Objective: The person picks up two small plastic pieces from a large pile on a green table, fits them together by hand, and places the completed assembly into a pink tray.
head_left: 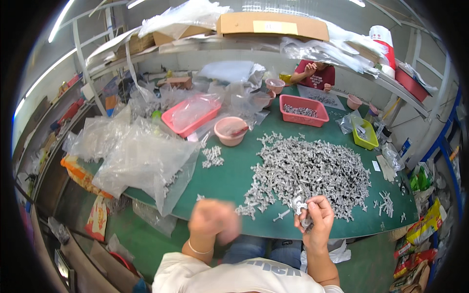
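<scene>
Grey parts (298,203) in right hand (319,220), blurred left hand (211,218), heaped parts (317,171) beyond

Workshop | green worktable (234,178) | heaped grey parts (317,171) | pink bin (304,120) | overhead cardboard box (273,25)

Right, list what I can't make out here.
All in the head view:
Left hand: blurred by motion; whether it holds anything is unclear.
Grey part in the right hand: partly covered by its grip.
Pile of small grey parts: pieces overlap and are too small to count.
Clear plastic sheeting at the left: folds and glare obscure what lies beneath.
</scene>
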Available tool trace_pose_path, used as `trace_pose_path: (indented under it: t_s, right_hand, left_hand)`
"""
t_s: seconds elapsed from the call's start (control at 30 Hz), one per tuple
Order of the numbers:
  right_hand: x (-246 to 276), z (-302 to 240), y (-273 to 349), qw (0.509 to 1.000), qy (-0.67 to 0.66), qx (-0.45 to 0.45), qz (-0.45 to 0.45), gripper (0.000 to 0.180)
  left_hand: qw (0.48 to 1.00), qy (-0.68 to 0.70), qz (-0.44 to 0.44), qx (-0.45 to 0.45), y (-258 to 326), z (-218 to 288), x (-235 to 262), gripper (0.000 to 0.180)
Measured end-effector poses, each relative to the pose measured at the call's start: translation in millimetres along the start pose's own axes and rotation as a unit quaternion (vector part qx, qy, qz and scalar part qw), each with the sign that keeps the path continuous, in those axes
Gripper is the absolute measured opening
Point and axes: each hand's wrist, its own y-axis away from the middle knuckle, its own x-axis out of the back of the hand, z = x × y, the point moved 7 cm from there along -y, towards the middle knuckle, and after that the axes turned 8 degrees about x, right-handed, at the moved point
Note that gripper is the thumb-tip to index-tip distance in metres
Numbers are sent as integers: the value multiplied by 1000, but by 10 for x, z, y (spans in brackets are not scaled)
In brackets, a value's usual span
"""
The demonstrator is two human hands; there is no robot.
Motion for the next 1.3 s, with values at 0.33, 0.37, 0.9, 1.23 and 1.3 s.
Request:
trace_pose_path:
  t_s: [0.33,0.37,0.9,1.23,1.3]
  right_hand:
    - [-3,-34,133,998,11,4,-55,8]
    - [67,-7,139,999,12,-1,-48,8]
    - [350,20,173,986,135,90,-38,17]
    - [431,47,295,979,164,120,-24,20]
    - [406,29,298,970,200,131,-41,22]
  left_hand:
    - [891,-367,212,161,-245,-809,-14,27]
    - [891,-363,213,169,-242,-861,0,27]
    - [913,-222,243,242,-246,-1153,207,29]
    - [927,-122,220,279,-271,-1252,230,28]
    - [922,-126,235,280,-269,-1264,251,26]
